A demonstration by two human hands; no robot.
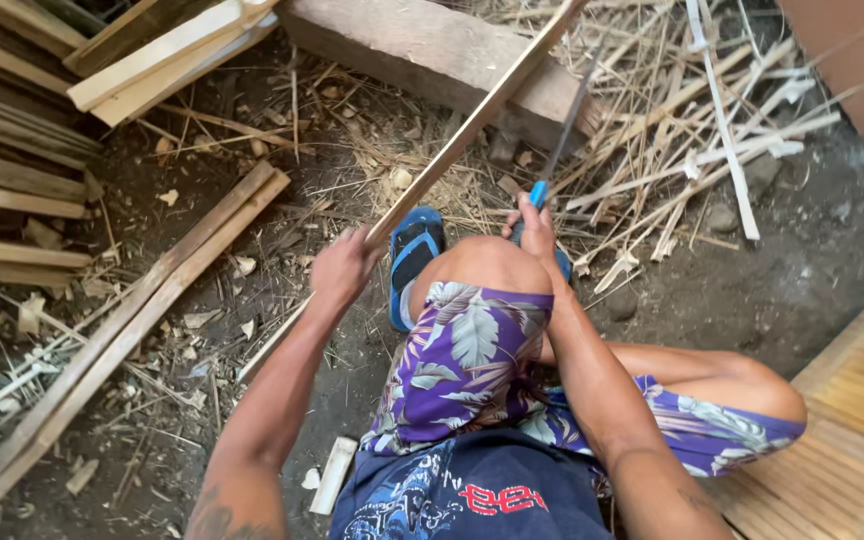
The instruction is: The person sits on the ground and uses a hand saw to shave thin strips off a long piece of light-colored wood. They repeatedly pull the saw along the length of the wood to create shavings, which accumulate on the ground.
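The long bamboo strip [472, 125] runs diagonally from your lap up to the right, over the wooden block [442, 55]. Your left hand [340, 268] closes around its near part; your right hand [534, 225] grips a blue-handled blade [559, 150] just beside it.

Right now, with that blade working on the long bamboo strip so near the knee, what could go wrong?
1. The right hand drives a blue-handled knife just beyond the bare knee; a slip might cut it.
2. The left hand has a bare grip on the bamboo strip; splinters or a sudden split could hurt the fingers.
3. The foot in the blue sandal stands on loose shavings, so footing may shift.
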